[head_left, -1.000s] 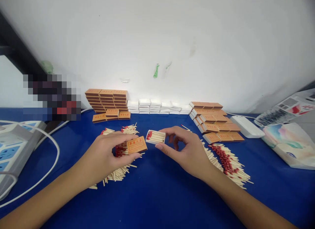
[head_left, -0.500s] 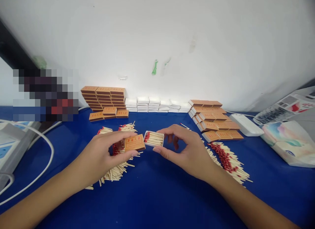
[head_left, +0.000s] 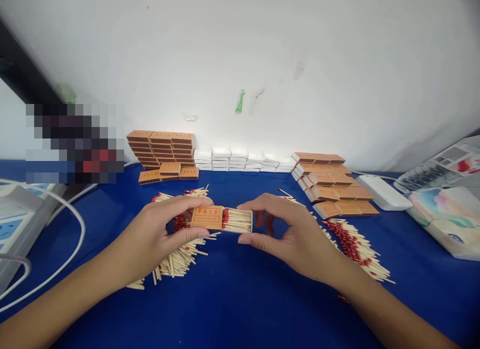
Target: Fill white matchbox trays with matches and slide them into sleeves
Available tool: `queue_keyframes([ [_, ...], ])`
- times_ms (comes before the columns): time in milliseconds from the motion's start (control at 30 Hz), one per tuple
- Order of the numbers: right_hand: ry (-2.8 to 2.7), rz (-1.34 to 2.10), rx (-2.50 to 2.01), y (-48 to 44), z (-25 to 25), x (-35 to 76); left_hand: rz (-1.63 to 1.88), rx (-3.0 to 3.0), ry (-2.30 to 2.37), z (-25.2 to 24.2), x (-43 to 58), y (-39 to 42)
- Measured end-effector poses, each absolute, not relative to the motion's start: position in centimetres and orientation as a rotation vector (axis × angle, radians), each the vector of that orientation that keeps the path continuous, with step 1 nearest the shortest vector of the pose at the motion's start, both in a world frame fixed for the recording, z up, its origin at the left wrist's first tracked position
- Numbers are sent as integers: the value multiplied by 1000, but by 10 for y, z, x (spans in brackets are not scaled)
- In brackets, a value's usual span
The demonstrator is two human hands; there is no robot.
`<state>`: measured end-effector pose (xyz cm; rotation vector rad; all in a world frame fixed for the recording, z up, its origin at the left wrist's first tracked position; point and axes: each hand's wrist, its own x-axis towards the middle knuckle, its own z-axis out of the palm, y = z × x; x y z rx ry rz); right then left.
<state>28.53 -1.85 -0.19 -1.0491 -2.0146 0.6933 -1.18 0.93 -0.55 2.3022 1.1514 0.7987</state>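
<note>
My left hand (head_left: 161, 231) grips an orange matchbox sleeve (head_left: 207, 218) with red lettering, thumb at its near edge and fingers at the far edge. Between the thumb and fingers of my right hand (head_left: 294, 231) is the outer end of a white matchbox tray (head_left: 251, 222), full of matches (head_left: 237, 220) whose red heads point left. The tray lines up with the sleeve and meets its right end; its left end appears to be just inside. Under my left hand lies a pile of loose matches (head_left: 176, 261), partly covered. Another match pile (head_left: 360, 249) lies beside my right forearm.
Along the wall stand stacked orange matchboxes (head_left: 161, 149) at left, white trays (head_left: 228, 159) in the middle and more orange boxes (head_left: 333, 191) at right. A white device (head_left: 384, 191) and a tissue pack (head_left: 442, 219) are far right. White cables (head_left: 77, 244) loop at left.
The tray and sleeve have come level and in line, their tilted gap now closed, with the tray against or slightly into the sleeve. The view has shifted slightly.
</note>
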Motion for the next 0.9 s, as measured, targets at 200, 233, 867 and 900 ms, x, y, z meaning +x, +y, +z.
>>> queue_keyframes([
  [200,-2026,692,-1024,-21,-1,286,750,2228,1149,-3,-11,7],
  [233,-2033,697,-1025,-21,-1,286,753,2214,1146,-3,-10,7],
  [867,-2051,549,-1041,-25,-4,283,721,2183,1167,-2,-8,5],
  [900,-2077,537,-1031,-25,-4,284,722,2174,1170,-1,-8,4],
])
